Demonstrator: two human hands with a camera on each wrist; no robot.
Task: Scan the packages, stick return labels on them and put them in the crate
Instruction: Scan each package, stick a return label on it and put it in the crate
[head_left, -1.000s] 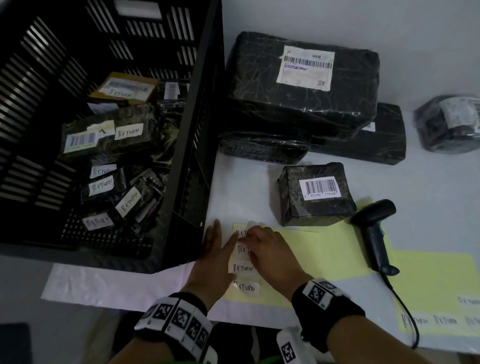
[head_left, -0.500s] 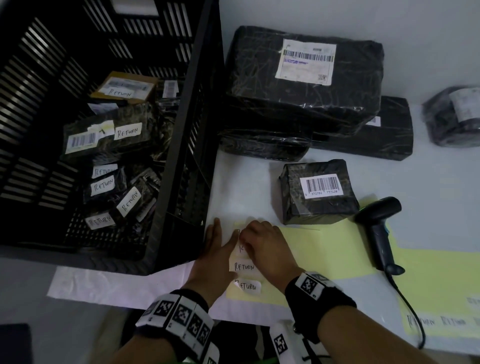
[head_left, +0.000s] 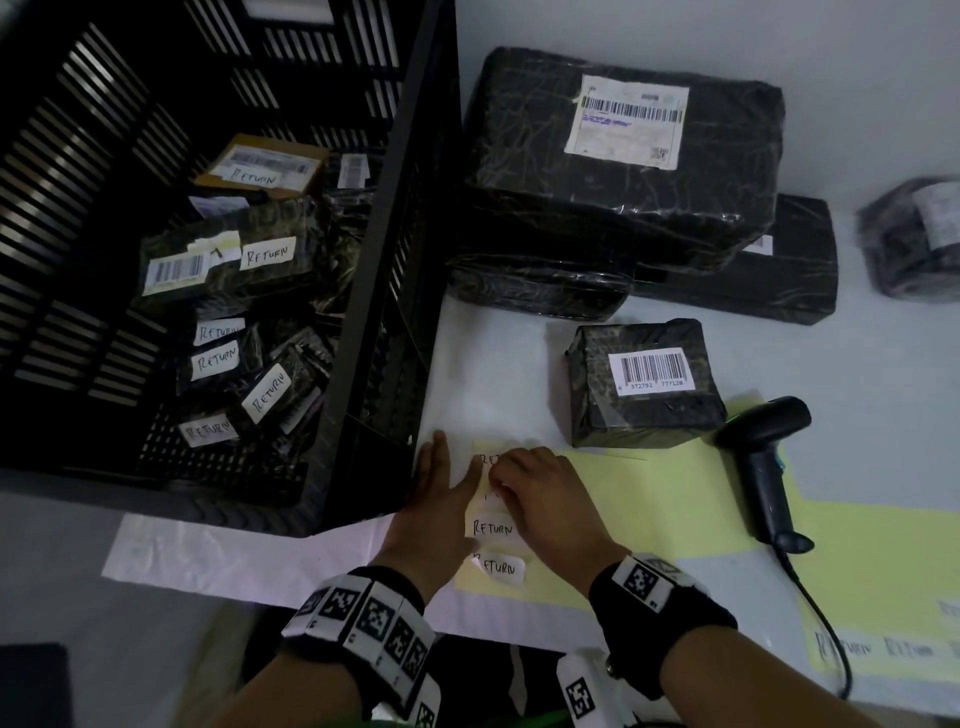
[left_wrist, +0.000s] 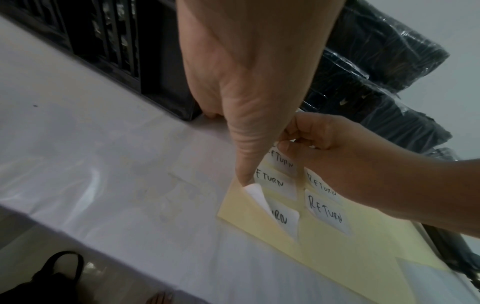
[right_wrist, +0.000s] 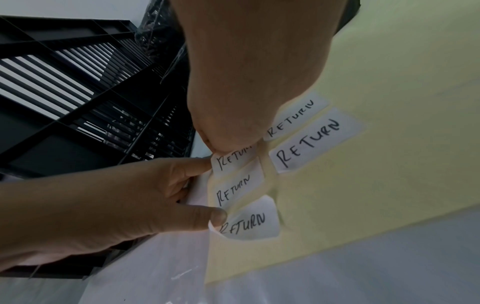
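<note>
A yellow backing sheet (head_left: 649, 509) with handwritten RETURN labels lies on the table in front of me. My left hand (head_left: 457, 467) lies flat, and its thumb (right_wrist: 215, 218) and fingers press the sheet's left edge. My right hand (head_left: 498, 467) pinches the corner of the top RETURN label (right_wrist: 228, 158), which is still on the sheet. A small black-wrapped package (head_left: 644, 384) with a barcode sits just behind the sheet. The black scanner (head_left: 763, 457) lies to its right. The black crate (head_left: 363, 312) at the left holds several packages marked RETURN.
Large black-wrapped packages (head_left: 623, 156) are stacked behind the small one. A round wrapped bundle (head_left: 914, 234) sits at the far right. A second yellow label sheet (head_left: 883, 597) lies at the right front, and the scanner's cable runs over it. A dark bag (left_wrist: 46, 283) sits on the floor.
Both hands stay at the label sheet. The right fingertips have crept slightly up onto the top label's corner. The view has shifted a little.
</note>
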